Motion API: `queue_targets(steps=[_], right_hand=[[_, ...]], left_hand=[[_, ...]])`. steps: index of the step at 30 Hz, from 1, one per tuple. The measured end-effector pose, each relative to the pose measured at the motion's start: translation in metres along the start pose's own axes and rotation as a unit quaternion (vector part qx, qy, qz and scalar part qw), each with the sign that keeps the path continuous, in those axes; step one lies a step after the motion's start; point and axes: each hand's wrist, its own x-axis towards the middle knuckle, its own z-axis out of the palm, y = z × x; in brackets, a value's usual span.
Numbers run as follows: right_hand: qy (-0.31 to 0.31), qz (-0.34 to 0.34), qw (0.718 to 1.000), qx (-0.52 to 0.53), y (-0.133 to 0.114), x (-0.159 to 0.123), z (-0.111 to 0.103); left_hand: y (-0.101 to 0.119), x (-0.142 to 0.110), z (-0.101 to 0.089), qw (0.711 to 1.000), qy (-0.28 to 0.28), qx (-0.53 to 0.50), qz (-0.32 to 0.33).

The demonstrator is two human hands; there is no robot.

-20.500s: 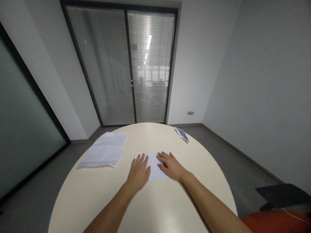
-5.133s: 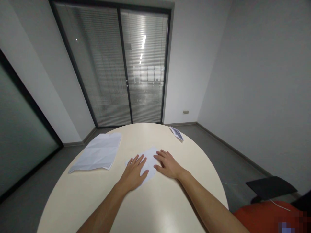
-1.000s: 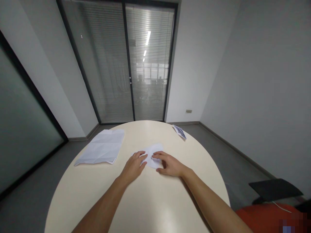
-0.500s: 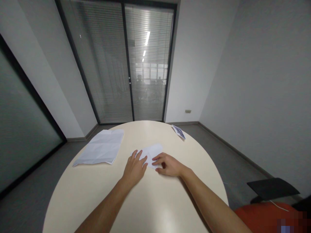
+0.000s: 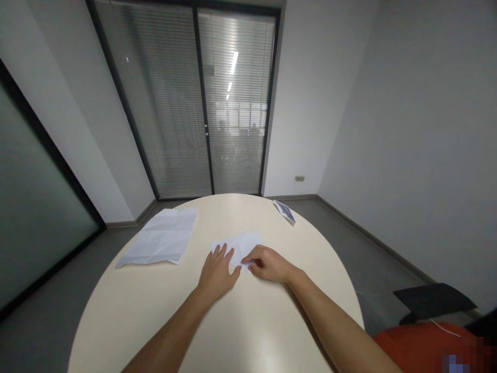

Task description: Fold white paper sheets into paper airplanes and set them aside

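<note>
A small folded white paper (image 5: 243, 243) lies near the middle of the round cream table (image 5: 233, 321). My left hand (image 5: 218, 270) rests flat on the paper's near left part, fingers stretched out and apart. My right hand (image 5: 266, 263) sits at the paper's near right edge with its fingers curled, fingertips pressing or pinching the paper's edge. Both forearms reach in from the bottom of the view.
A stack of creased white sheets (image 5: 161, 243) lies on the table's left side. A small printed card (image 5: 285, 211) sits at the far right rim. Glass doors with blinds (image 5: 202, 103) stand beyond. A dark chair part (image 5: 430, 299) and an orange seat (image 5: 427, 352) are at lower right.
Over the last second my left hand flattened on the paper with fingers spread, and my right hand curled tighter at the paper's near edge. The paper stays in place.
</note>
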Motion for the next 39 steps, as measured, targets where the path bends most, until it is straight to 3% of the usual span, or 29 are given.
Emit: queue_targets(steps=[4, 9, 22, 31, 34, 39], right_hand=[[0.017, -0.028, 0.999, -0.014, 0.006, -0.002, 0.005], [0.015, 0.001, 0.999, -0.048, 0.015, -0.005, 0.009], [-0.003, -0.013, 0.999, -0.049, 0.012, -0.005, 0.005], [0.003, -0.021, 0.998, -0.057, 0.016, -0.005, 0.008], [-0.009, 0.0, 0.998, -0.068, 0.017, -0.005, 0.009], [-0.059, 0.091, 0.99, -0.092, 0.014, -0.005, 0.005]], left_hand=[[-0.002, 0.001, 0.001, 1.0, 0.011, -0.016, 0.011], [-0.002, 0.003, 0.001, 1.0, 0.008, -0.019, -0.009], [0.004, 0.002, 0.005, 0.999, 0.003, -0.022, -0.034], [0.012, -0.001, -0.002, 0.997, 0.071, 0.008, -0.002], [0.015, -0.002, -0.004, 0.998, 0.065, -0.004, 0.001], [0.018, -0.004, -0.006, 0.998, 0.068, 0.012, -0.009]])
